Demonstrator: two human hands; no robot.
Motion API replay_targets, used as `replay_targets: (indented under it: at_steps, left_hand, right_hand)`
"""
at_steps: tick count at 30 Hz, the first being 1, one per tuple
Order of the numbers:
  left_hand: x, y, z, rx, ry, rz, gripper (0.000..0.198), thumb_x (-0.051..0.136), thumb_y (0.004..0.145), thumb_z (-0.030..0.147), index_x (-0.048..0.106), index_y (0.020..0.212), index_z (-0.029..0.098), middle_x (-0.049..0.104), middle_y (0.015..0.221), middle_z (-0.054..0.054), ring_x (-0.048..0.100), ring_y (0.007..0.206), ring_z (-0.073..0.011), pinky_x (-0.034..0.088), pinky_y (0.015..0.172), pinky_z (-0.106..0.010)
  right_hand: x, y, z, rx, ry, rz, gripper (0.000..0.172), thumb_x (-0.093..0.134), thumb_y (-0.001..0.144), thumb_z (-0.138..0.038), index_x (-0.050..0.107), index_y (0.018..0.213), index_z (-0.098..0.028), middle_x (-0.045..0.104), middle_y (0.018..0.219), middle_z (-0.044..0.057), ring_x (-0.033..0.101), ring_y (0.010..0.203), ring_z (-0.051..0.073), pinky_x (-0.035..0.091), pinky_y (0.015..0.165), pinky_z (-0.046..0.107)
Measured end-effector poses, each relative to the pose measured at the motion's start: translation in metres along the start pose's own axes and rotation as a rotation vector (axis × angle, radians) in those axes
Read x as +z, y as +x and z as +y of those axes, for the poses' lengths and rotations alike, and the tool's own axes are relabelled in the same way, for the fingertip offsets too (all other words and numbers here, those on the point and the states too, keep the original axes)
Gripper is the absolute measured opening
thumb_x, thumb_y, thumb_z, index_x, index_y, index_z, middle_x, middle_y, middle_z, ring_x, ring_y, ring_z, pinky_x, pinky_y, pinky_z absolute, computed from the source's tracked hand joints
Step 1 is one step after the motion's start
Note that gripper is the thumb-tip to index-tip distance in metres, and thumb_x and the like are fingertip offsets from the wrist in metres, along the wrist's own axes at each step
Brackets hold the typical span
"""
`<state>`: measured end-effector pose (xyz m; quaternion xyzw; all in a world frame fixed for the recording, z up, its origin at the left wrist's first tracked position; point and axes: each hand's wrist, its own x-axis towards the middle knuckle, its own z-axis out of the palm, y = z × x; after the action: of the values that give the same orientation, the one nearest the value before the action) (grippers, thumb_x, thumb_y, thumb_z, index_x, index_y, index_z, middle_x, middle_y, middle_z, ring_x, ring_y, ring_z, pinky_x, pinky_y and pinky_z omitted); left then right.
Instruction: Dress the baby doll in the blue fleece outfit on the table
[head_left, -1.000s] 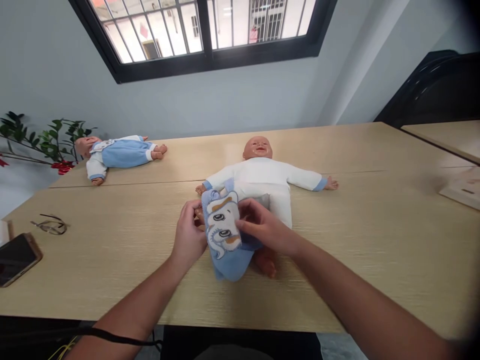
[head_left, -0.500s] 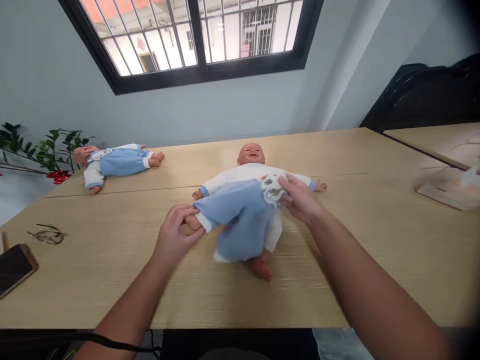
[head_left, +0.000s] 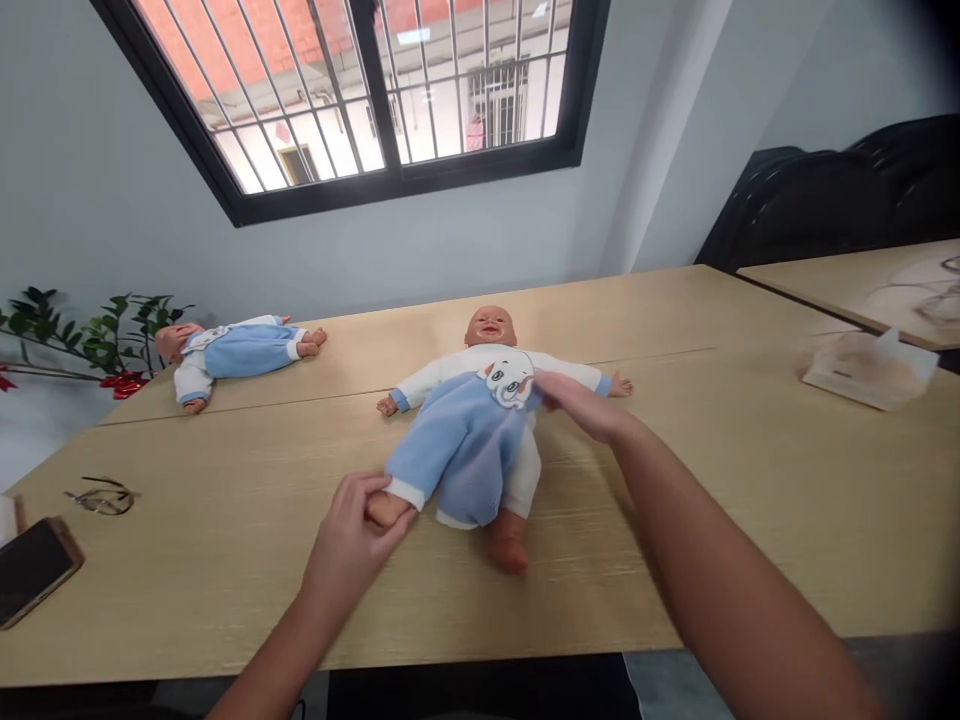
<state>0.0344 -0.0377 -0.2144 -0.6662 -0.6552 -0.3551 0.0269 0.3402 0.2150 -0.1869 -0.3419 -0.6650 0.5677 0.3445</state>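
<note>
A baby doll (head_left: 491, 326) lies on its back on the table, head toward the window and arms spread, in a white top with blue cuffs. Over its front lie blue overalls (head_left: 450, 430) with a white animal-face bib (head_left: 508, 382). One leg is inside a trouser leg, its foot showing past the white cuff. My left hand (head_left: 360, 520) is closed around that foot. The other leg, in white with a bare foot (head_left: 510, 543), lies outside the overalls. My right hand (head_left: 581, 405), slightly blurred, pinches the bib's right edge; its fingertips are partly hidden.
A second doll (head_left: 251, 348) in similar blue clothes lies at the back left near a potted plant (head_left: 97, 335). Glasses (head_left: 103, 495) and a phone (head_left: 37, 570) are at the left. A clear-topped container (head_left: 866, 370) sits at the right.
The bib has come down flat onto the doll's chest, with my right hand at its edge. My left hand still holds the foot. The view has tilted up and shifted.
</note>
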Motion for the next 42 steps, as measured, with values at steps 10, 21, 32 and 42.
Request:
replay_targets:
  at_steps: [10, 21, 32, 42]
  left_hand:
    - [-0.008, -0.035, 0.061, -0.383, 0.068, -0.449, 0.036, 0.064, 0.089, 0.049, 0.045, 0.111, 0.028, 0.072, 0.096, -0.002, 0.074, 0.086, -0.0295, 0.047, 0.069, -0.035]
    - [-0.013, -0.027, 0.040, -0.360, 0.094, -0.513, 0.030, 0.060, 0.090, 0.048, 0.044, 0.103, 0.027, 0.071, 0.089, -0.001, 0.072, 0.079, -0.0274, 0.040, 0.067, -0.032]
    - [-0.030, -0.009, 0.038, -0.216, 0.104, -0.684, 0.029, 0.066, 0.089, 0.049, 0.050, 0.099, 0.026, 0.069, 0.094, -0.001, 0.069, 0.081, -0.0265, 0.040, 0.068, -0.033]
    - [0.020, 0.178, 0.073, 0.319, -0.463, -0.363, 0.092, 0.087, 0.070, 0.051, 0.046, 0.148, 0.023, 0.047, 0.154, -0.016, 0.046, 0.143, -0.0338, 0.046, 0.110, -0.043]
  right_hand:
    - [0.038, -0.015, -0.028, -0.140, -0.099, -0.165, 0.042, 0.066, 0.092, -0.057, 0.068, 0.116, -0.022, 0.069, 0.115, 0.007, 0.060, 0.112, 0.028, 0.050, 0.101, 0.046]
    - [0.043, -0.038, -0.057, -0.203, 0.388, -0.139, 0.048, 0.066, 0.086, -0.065, 0.059, 0.114, -0.027, 0.066, 0.109, 0.006, 0.066, 0.099, 0.027, 0.053, 0.089, 0.042]
    - [0.043, -0.023, -0.042, -0.267, -0.194, 0.064, 0.031, 0.052, 0.101, -0.052, 0.062, 0.103, -0.022, 0.063, 0.100, 0.002, 0.056, 0.096, 0.023, 0.044, 0.093, 0.034]
    - [0.056, -0.036, -0.047, -0.346, -0.005, 0.104, 0.036, 0.054, 0.094, -0.060, 0.064, 0.098, -0.025, 0.059, 0.095, 0.004, 0.055, 0.096, 0.026, 0.044, 0.094, 0.038]
